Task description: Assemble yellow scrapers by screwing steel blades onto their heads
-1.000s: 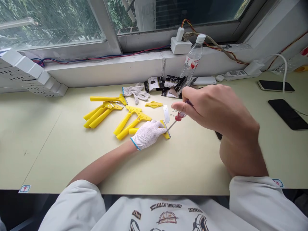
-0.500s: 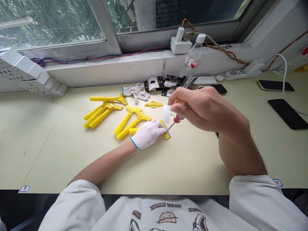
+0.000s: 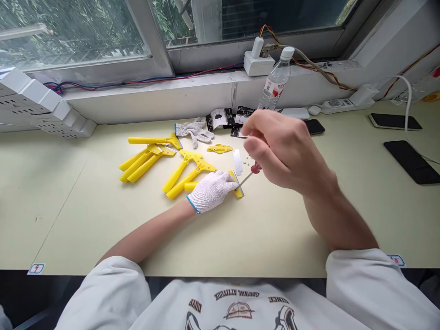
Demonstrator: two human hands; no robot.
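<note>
My left hand (image 3: 211, 190), in a white knit glove with a blue cuff, is closed on a yellow scraper (image 3: 238, 191) lying on the table. Its handle shows left of the glove, and a metal blade edges its head. Bare, my right hand (image 3: 282, 146) grips a screwdriver (image 3: 255, 168) with a red handle end; its shaft slants down so the tip meets the scraper head beside my left fingertips. Most of the screwdriver handle is hidden in my fist. Just beyond lie white blades (image 3: 238, 162), small screws (image 3: 248, 160) and a loose yellow plate (image 3: 219, 148).
Several yellow scrapers (image 3: 189, 176) lie to the left. A second white glove (image 3: 195, 132) and black packaging cards (image 3: 220, 119) sit behind. A water bottle (image 3: 275, 85) stands by the sill. Phones (image 3: 410, 161) and a charging cable (image 3: 409, 98) are at right.
My right hand has turned at the wrist around the screwdriver and shifted slightly, baring more of the small screws. My left hand and the scraper stay put.
</note>
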